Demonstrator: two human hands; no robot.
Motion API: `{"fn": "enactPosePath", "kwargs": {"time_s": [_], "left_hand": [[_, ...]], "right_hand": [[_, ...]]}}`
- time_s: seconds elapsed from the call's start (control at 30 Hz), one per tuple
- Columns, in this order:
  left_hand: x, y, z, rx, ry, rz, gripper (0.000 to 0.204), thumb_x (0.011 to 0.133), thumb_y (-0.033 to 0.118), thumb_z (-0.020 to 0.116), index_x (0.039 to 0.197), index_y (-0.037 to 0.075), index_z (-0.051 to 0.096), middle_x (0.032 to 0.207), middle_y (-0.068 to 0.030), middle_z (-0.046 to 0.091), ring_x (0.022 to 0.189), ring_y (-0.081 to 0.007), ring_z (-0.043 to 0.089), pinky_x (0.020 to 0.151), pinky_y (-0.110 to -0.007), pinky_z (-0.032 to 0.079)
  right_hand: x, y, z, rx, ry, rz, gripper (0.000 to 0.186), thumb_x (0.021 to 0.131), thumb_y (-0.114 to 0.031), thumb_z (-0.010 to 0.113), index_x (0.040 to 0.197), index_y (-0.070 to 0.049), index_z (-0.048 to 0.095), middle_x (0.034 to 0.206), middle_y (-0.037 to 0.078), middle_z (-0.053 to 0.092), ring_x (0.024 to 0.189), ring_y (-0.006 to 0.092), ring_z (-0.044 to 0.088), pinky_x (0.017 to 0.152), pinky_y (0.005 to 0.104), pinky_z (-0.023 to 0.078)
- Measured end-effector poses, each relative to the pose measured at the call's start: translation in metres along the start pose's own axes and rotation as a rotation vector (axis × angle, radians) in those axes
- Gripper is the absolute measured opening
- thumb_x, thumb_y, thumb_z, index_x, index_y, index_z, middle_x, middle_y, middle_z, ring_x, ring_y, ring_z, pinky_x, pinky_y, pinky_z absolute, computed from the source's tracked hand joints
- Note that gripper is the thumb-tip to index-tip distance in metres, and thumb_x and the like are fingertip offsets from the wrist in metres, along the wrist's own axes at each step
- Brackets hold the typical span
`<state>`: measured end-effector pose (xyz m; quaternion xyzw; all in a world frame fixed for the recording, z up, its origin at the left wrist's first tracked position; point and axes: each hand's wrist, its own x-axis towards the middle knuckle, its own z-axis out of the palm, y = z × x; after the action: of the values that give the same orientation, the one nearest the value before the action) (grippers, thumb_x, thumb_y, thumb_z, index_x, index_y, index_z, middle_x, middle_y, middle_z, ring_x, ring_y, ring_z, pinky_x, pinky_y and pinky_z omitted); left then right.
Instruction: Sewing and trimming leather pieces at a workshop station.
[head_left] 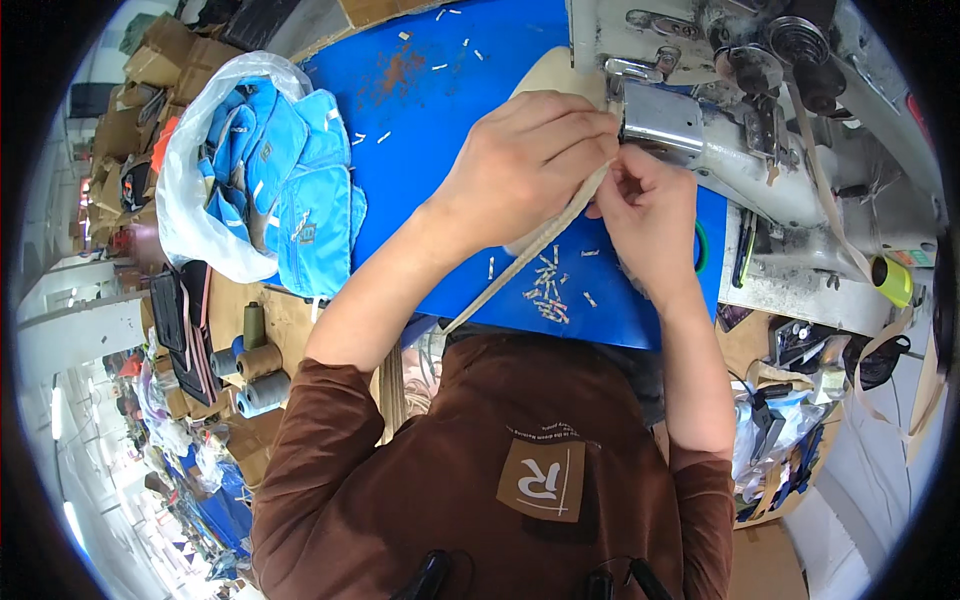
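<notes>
Beneath and around my left hand (pixel 530 165) lies a beige fabric piece (pixel 548 78), its rounded end on the blue tabletop. A beige strip (pixel 530 256) runs from between my hands down past the table's near edge. My left fingers are bent and pressed together on the fabric, beside the metal sewing machine (pixel 662 120). Right next to them, my right hand (pixel 655 215) is closed in a pinch with thumb and index finger near the strip's upper end. What sits between those fingertips is hidden. The machine's needle area is mostly covered by my hands.
A white plastic bag (pixel 185 215) with blue fabric pouches (pixel 315 225) stands at the table's left. Small thread scraps (pixel 548 290) litter the blue tabletop (pixel 430 160). A green ring-shaped handle (pixel 702 248) shows beside my right wrist. Thread cones (pixel 262 360) stand lower left.
</notes>
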<state>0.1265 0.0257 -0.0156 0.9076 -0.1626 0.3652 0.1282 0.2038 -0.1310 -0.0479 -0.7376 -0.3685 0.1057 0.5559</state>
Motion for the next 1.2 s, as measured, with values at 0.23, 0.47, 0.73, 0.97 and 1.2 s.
{"fn": "enactPosePath", "kwargs": {"time_s": [0.23, 0.47, 0.73, 0.97, 1.2], "left_hand": [[0.0, 0.014, -0.006, 0.005, 0.016, -0.004, 0.025, 0.07, 0.009, 0.073, 0.095, 0.008, 0.07, 0.104, -0.0049, 0.068, 0.097, -0.0239, 0.066, 0.081, -0.036, 0.055], [0.0, 0.009, 0.002, -0.103, 0.055, -0.147, 0.026, 0.071, 0.001, 0.072, 0.096, 0.007, 0.071, 0.102, -0.0062, 0.069, 0.095, -0.0273, 0.067, 0.081, -0.038, 0.056], [0.0, 0.005, 0.006, -0.241, 0.081, -0.229, 0.023, 0.073, 0.0, 0.073, 0.095, 0.006, 0.072, 0.099, -0.0071, 0.071, 0.092, -0.0283, 0.068, 0.08, -0.038, 0.056], [-0.004, 0.013, 0.004, -0.077, 0.1, -0.102, 0.028, 0.07, 0.001, 0.075, 0.097, 0.006, 0.071, 0.105, -0.0052, 0.07, 0.097, -0.0263, 0.067, 0.082, -0.037, 0.055], [-0.007, 0.02, 0.003, -0.117, 0.096, -0.176, 0.03, 0.072, 0.006, 0.077, 0.101, 0.005, 0.07, 0.107, -0.0079, 0.069, 0.097, -0.0288, 0.067, 0.083, -0.038, 0.055]], "right_hand": [[0.002, 0.001, -0.01, 0.051, -0.015, 0.037, 0.01, 0.092, 0.004, 0.058, 0.091, 0.004, 0.069, 0.07, 0.003, 0.068, 0.063, 0.0072, 0.066, 0.056, 0.0219, 0.052], [0.01, -0.016, -0.019, 0.289, -0.005, 0.199, 0.012, 0.092, 0.002, 0.061, 0.083, 0.004, 0.069, 0.068, 0.003, 0.066, 0.058, 0.0064, 0.061, 0.053, 0.0217, 0.052], [-0.003, -0.014, -0.006, 0.117, 0.016, 0.18, 0.007, 0.088, -0.002, 0.069, 0.083, 0.002, 0.067, 0.064, 0.003, 0.066, 0.057, 0.0039, 0.059, 0.052, 0.0209, 0.046], [0.005, -0.016, -0.015, 0.211, 0.04, 0.182, 0.009, 0.092, 0.002, 0.062, 0.084, 0.002, 0.067, 0.066, -0.001, 0.064, 0.056, 0.0025, 0.055, 0.051, 0.0204, 0.043], [0.007, -0.023, -0.017, 0.332, 0.045, 0.281, 0.005, 0.094, 0.001, 0.062, 0.09, 0.002, 0.066, 0.071, 0.001, 0.066, 0.057, 0.0023, 0.055, 0.051, 0.0195, 0.043]]}}
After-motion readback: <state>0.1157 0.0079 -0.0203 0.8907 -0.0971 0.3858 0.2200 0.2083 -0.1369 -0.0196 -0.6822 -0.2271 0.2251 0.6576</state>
